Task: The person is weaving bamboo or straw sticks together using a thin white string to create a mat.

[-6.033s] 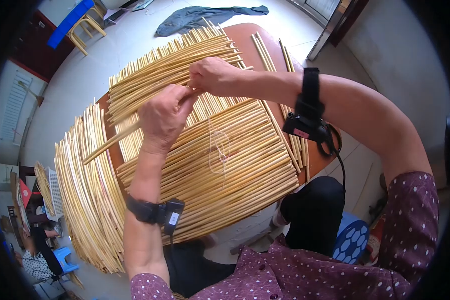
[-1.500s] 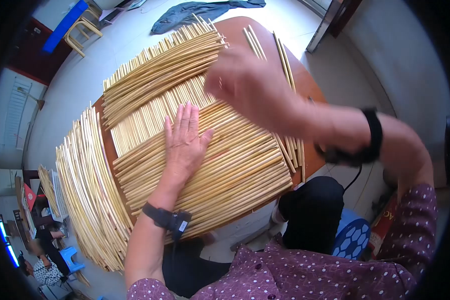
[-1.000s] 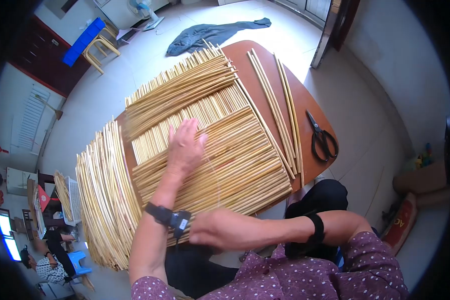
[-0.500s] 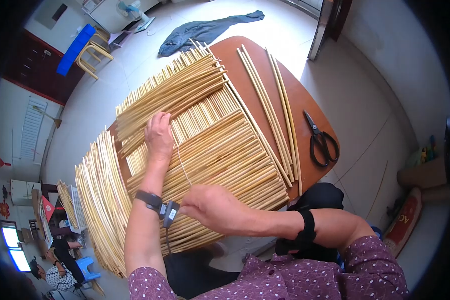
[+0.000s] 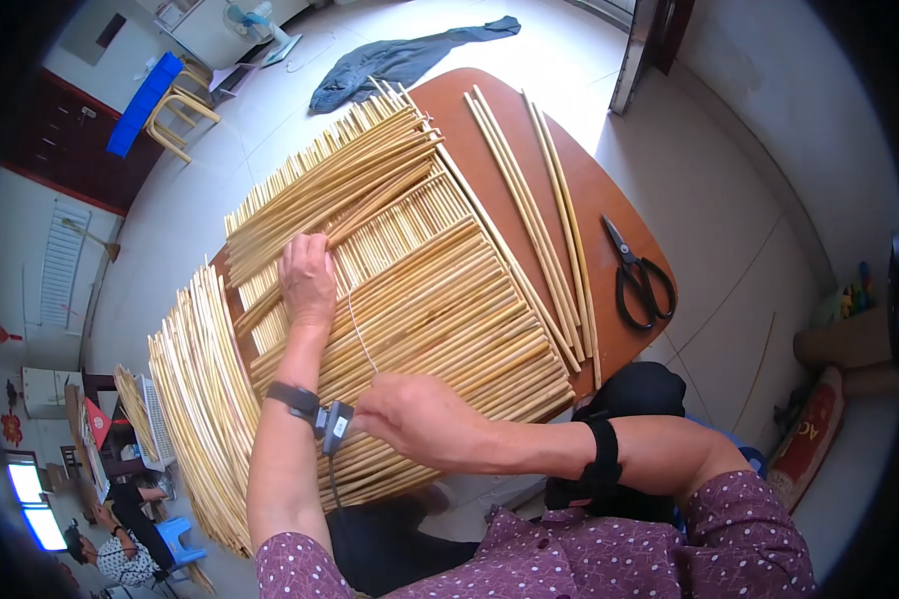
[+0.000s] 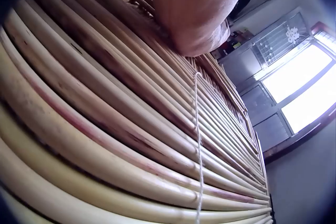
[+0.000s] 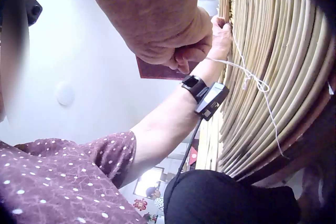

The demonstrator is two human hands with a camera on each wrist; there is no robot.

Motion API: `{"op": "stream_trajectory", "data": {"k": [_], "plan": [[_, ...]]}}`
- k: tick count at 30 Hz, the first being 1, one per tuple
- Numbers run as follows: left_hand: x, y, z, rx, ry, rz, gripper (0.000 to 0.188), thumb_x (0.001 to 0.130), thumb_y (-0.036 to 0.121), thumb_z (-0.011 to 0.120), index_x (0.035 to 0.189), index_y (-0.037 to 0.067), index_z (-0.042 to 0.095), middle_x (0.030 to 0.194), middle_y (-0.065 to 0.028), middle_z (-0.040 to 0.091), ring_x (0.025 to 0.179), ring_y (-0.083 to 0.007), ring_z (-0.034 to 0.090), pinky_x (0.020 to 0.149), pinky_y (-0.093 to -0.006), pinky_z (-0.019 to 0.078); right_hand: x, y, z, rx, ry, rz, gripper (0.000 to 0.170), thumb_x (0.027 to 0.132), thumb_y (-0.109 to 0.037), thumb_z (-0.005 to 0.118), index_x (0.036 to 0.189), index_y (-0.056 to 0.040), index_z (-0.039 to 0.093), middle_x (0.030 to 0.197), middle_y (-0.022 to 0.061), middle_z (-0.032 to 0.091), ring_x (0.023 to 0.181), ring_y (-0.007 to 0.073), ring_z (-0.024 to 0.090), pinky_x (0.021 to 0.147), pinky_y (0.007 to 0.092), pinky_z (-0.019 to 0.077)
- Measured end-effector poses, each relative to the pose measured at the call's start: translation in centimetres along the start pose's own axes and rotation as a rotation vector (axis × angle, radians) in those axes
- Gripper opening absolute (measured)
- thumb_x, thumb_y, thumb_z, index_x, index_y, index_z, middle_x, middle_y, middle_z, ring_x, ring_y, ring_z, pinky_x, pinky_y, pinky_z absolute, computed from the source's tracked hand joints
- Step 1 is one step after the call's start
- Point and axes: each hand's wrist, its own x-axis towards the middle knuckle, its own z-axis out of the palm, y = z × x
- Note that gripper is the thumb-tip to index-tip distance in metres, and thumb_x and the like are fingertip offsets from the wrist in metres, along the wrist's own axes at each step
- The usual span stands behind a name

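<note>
The head view shows a rounded brown surface [image 5: 614, 205] bearing a broad row of pale, reed-like stalks [image 5: 449, 319] laid side by side, reaching towards its near edge. The left hand [image 5: 310, 285] is at the far side of this row, fingers curled over a single stalk [image 5: 378, 207] that slants out beyond them, below an upper bundle [image 5: 320, 195]. The right hand [image 5: 410, 414] is above the near part of the row, its fingers clenched. A white cord [image 5: 355, 321] runs between the two hands. Loose stalks [image 5: 519, 205] lie towards the right edge of the surface, and black-handled scissors [image 5: 628, 258] sit beside them, near that edge.

The left wrist view looks along the row. The cord crosses the stalks and reaches the far side near the left hand, whose fingers cannot be seen here.

The right wrist view shows the right fingers grasping the cord, with thin loose loops [image 7: 260, 83] in it and a tail hanging down over the row. The left fingers are bent at the row's far side.

The step in hand appears to be drawing the cord snug against the stalk under the left hand. The next move probably calls for an even pull from the right while the left keeps that stalk parallel and close to its neighbours; slack could let it roll out of line, and the loops could snag.
</note>
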Motion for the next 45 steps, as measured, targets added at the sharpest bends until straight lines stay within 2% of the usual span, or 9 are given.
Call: {"op": "stream_trajectory", "data": {"k": [12,14,17,22,31,34,37,43,45], "plan": [[-0.4,-2.2,0.1,-0.138,-0.007,0.02,0.016,0.093,0.014,0.057,0.106,0.008,0.064,0.103,-0.0059,0.064,0.098,-0.0216,0.059,0.091,-0.0364,0.0433,0.1,0.3,0.3,-0.026,-0.004,0.023,0.016,0.088,-0.016,0.063,0.085,-0.0005,0.063,0.078,0.0154,0.058,0.075,0.0346,0.06,0.068,0.0429,0.0483],[-0.3,-2.0,-0.1,-0.136,0.015,-0.007,0.016,0.093,0.014,0.058,0.106,0.008,0.064,0.102,-0.0064,0.064,0.097,-0.0218,0.059,0.09,-0.0364,0.0436,0.1,0.0,0.0,0.007,-0.046,0.071,0.019,0.087,-0.018,0.063,0.084,0.0012,0.063,0.085,0.0201,0.06,0.082,0.0387,0.062,0.073,0.0462,0.0489],[-0.2,-1.5,-0.3,-0.131,0.055,-0.058,0.017,0.093,0.013,0.058,0.107,0.007,0.064,0.099,-0.0067,0.063,0.096,-0.0222,0.059,0.09,-0.0363,0.0444,0.1,-0.2,-0.2,0.003,-0.059,0.078,0.019,0.087,-0.018,0.062,0.084,0.001,0.062,0.085,0.0197,0.06,0.083,0.0383,0.062,0.073,0.046,0.0489],[0.0,-1.5,0.3,-0.157,0.082,-0.109,0.017,0.093,0.014,0.058,0.108,0.008,0.065,0.094,-0.0065,0.061,0.093,-0.0222,0.059,0.089,-0.0364,0.045,-0.2,0.5,0.6,-0.03,0.002,0.013,0.015,0.087,-0.016,0.064,0.084,-0.0011,0.063,0.077,0.0149,0.057,0.074,0.0346,0.06,0.067,0.043,0.0484],[1.8,-2.7,0.8,-0.163,-0.094,-0.204,0.02,0.094,0.016,0.058,0.108,0.009,0.07,0.089,-0.0082,0.059,0.079,-0.0222,0.058,0.075,-0.0363,0.051,-0.3,0.5,0.8,-0.017,-0.004,0.017,0.016,0.087,-0.016,0.064,0.084,-0.0004,0.063,0.077,0.0156,0.057,0.074,0.0354,0.059,0.067,0.0433,0.0487],[2.2,-2.4,0.1,-0.237,-0.257,-0.349,0.019,0.094,0.017,0.058,0.105,0.009,0.07,0.088,-0.0078,0.058,0.079,-0.0206,0.058,0.075,-0.0347,0.0516,-0.3,0.7,0.9,-0.015,-0.002,0.005,0.016,0.087,-0.016,0.064,0.085,-0.0002,0.063,0.078,0.0158,0.057,0.075,0.0354,0.06,0.067,0.0432,0.0488],[1.6,-3.0,0.2,-0.173,-0.207,-0.241,0.017,0.094,0.017,0.058,0.102,0.008,0.07,0.089,-0.0072,0.058,0.077,-0.0193,0.058,0.074,-0.0337,0.0528,-0.3,0.6,0.8,-0.015,-0.007,0.012,0.016,0.087,-0.016,0.064,0.085,-0.0001,0.063,0.078,0.0159,0.058,0.076,0.0353,0.06,0.068,0.0431,0.049],[1.2,-5.0,-1.4,-0.202,0.131,-0.062,0.017,0.094,0.017,0.058,0.105,0.007,0.067,0.09,-0.0084,0.064,0.077,-0.0216,0.06,0.073,-0.0362,0.0509,0.0,0.7,0.7,0.011,0.098,-0.008,0.017,0.088,-0.017,0.063,0.087,-0.0002,0.063,0.081,0.0157,0.059,0.075,0.0344,0.06,0.069,0.0417,0.0493],[1.4,-4.7,-3.5,-0.28,0.086,-0.078,0.019,0.094,0.017,0.058,0.106,0.005,0.066,0.088,-0.0092,0.064,0.077,-0.0219,0.06,0.072,-0.0364,0.0503,0.3,0.7,0.3,0.013,0.148,-0.025,0.018,0.089,-0.018,0.063,0.088,-0.0002,0.063,0.081,0.0149,0.059,0.073,0.0328,0.059,0.069,0.0406,0.0493]]}}
